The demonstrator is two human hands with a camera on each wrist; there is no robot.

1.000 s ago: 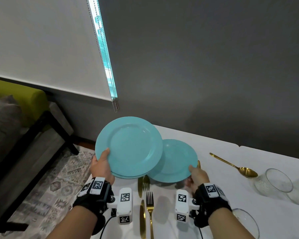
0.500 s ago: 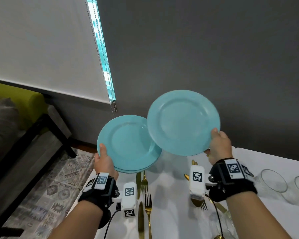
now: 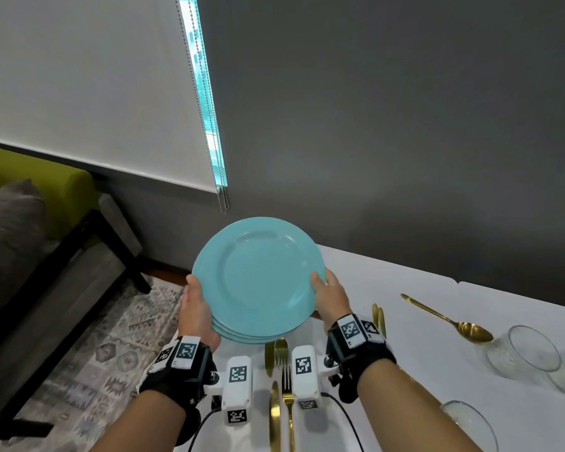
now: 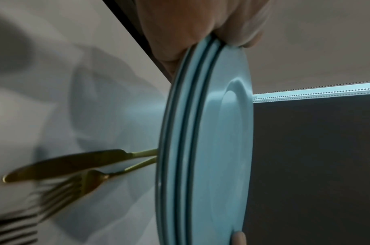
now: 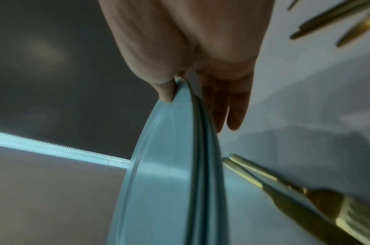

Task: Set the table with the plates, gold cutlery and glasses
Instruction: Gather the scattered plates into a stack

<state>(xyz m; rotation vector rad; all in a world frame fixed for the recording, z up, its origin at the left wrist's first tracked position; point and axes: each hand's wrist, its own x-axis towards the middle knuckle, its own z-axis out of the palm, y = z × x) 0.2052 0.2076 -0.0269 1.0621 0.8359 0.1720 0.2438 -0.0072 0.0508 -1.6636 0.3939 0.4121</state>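
Note:
A stack of three turquoise plates [image 3: 258, 278] hangs above the near left end of the white table [image 3: 405, 321]. My left hand [image 3: 198, 308] grips the stack's left rim, thumb on top, and my right hand [image 3: 328, 296] grips its right rim. In the left wrist view the plates [image 4: 202, 149] show edge-on with my thumb over the rim. In the right wrist view the plates [image 5: 175, 174] are pinched between thumb and the fingers [image 5: 228, 109] under them. Gold knives and forks [image 3: 282, 380] lie on the table below the stack. A gold spoon [image 3: 447, 319] lies further right.
Clear glasses lie at the table's right: one large [image 3: 522, 353] and one at the bottom edge [image 3: 470, 422]. More gold cutlery tips [image 3: 379, 316] show beside my right wrist. A grey wall stands behind the table; a patterned rug [image 3: 95, 353] and a bench lie to the left.
My right hand lifted a plate off the table, swung it up and left, and set it on the plates in my left hand. Both hands now hold one stack.

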